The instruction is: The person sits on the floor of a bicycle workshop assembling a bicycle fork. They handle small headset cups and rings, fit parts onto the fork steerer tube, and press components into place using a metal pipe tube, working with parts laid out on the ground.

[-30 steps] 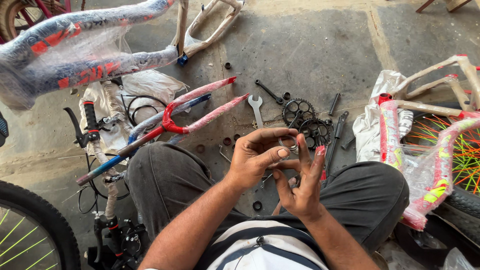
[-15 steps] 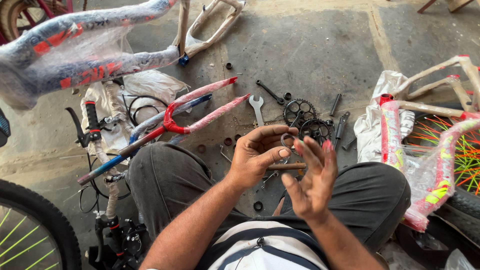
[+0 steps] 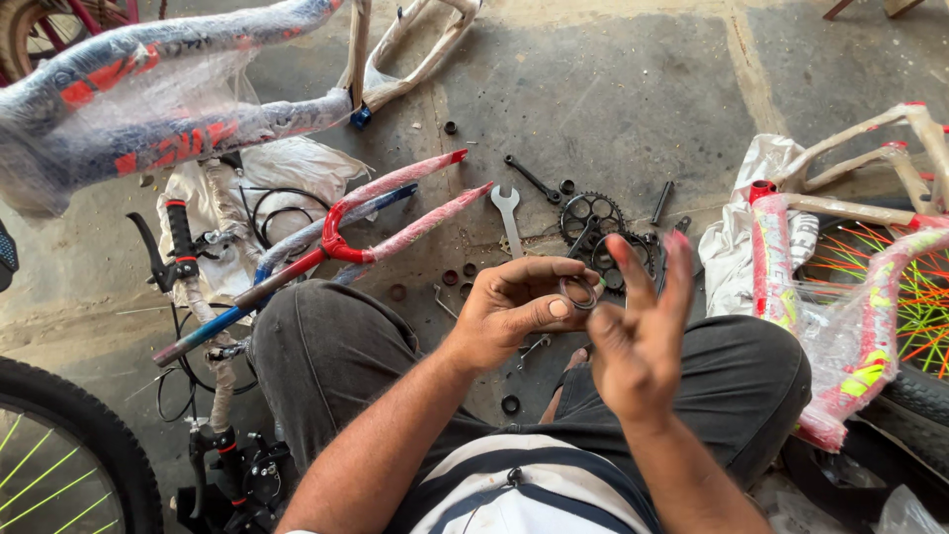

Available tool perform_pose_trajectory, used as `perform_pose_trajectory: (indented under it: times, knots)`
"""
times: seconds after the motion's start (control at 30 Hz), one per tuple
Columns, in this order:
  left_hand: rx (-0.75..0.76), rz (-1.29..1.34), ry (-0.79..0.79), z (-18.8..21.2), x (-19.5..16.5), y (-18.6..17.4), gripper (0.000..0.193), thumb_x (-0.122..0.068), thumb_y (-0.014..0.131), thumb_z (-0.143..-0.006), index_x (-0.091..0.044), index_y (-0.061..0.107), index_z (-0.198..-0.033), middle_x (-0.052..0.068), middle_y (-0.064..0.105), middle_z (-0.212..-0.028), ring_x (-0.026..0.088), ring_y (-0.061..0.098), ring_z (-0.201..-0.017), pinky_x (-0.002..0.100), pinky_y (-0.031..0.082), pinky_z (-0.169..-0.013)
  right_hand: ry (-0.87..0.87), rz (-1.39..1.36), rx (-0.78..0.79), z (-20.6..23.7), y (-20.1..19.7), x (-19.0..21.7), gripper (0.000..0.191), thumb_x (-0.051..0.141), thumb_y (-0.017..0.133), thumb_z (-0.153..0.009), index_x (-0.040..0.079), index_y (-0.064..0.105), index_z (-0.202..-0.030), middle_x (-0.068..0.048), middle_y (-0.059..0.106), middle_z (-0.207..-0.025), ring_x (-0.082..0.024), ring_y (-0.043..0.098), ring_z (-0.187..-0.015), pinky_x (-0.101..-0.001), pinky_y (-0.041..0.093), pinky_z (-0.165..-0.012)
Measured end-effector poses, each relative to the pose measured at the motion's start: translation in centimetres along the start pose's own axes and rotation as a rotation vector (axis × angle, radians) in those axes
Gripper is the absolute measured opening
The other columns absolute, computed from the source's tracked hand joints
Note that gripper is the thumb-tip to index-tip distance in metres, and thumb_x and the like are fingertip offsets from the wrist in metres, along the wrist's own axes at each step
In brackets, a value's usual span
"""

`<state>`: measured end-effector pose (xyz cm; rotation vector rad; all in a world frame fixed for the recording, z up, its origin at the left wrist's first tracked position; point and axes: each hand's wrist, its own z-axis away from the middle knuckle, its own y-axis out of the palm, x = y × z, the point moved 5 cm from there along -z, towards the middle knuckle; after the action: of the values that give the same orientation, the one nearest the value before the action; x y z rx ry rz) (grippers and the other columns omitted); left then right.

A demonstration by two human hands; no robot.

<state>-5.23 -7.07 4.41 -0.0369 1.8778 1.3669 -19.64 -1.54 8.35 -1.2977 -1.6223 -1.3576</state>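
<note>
A small dark metal ring [image 3: 579, 293], thin and round like a bearing race or washer, sits pinched at the fingertips of the left hand [image 3: 514, 311], held up in front of the person's chest above the lap. The thumb presses against its lower edge and the curled fingers close over the top, so that hand is grasping the ring. The right hand [image 3: 633, 341] stands just beside it, palm turned inward, fingers spread and raised, holding nothing; its fingertips are close to the ring, though whether they touch it cannot be told.

The step in hand looks like inspecting or orienting the ring between both hands. Judging from the pose, the next move calls for a fine two-finger grip from the free hand, with the ring kept level so it does not slip to the floor.

Beyond the hands, on the grey concrete floor [image 3: 613, 109], lie a silver open-ended spanner [image 3: 506, 206], a black toothed chainring with crank [image 3: 593, 220] and several small dark rings and bolts. To the left a red and blue bicycle fork wrapped in clear plastic [image 3: 336, 242] rests against the person's knee, with a larger wrapped blue bicycle frame [image 3: 148, 109] behind it. To the right is a wheel with bright green and orange spokes [image 3: 914, 297].
</note>
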Motion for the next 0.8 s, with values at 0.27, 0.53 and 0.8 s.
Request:
perform_pose_trajectory:
  times: [0.27, 0.53, 0.8]
  knots:
    - [-0.036, -0.071, 0.136, -0.1, 0.2, 0.0, 0.040, -0.003, 0.076, -0.097, 0.005, 0.064, -0.134, 0.014, 0.070, -0.124, 0.020, 0.069, -0.115, 0.039, 0.060, -0.101, -0.565, 0.910, 0.264, 2.0, 1.4, -1.3, 0.100, -0.001, 0.065, -0.098, 0.010, -0.008, -0.165, -0.025, 0.028, -0.167, -0.028, 0.071, -0.116, -0.0390, 0.060, -0.097]
    - [-0.065, -0.110, 0.092, -0.1, 0.2, 0.1, 0.040, -0.002, 0.075, -0.096, 0.004, 0.064, -0.135, 0.015, 0.072, -0.121, 0.021, 0.070, -0.114, 0.038, 0.062, -0.100, -0.504, 0.759, 0.061, 1.1, 0.1, 0.1, 0.091, 0.006, 0.068, -0.097, 0.005, 0.007, -0.165, -0.016, 0.058, -0.148, -0.021, 0.055, -0.137, -0.0369, 0.044, -0.115]
    - [-0.092, -0.198, 0.122, 0.0, -0.1, -0.1, 0.042, 0.001, 0.075, -0.096, 0.005, 0.066, -0.136, 0.012, 0.070, -0.121, 0.019, 0.068, -0.114, 0.038, 0.061, -0.102, -0.397, 0.425, 0.101, 2.0, 1.9, 0.1, 0.080, 0.002, 0.063, -0.103, 0.013, 0.017, -0.168, -0.013, 0.057, -0.152, -0.021, 0.049, -0.146, -0.0402, 0.034, -0.130]
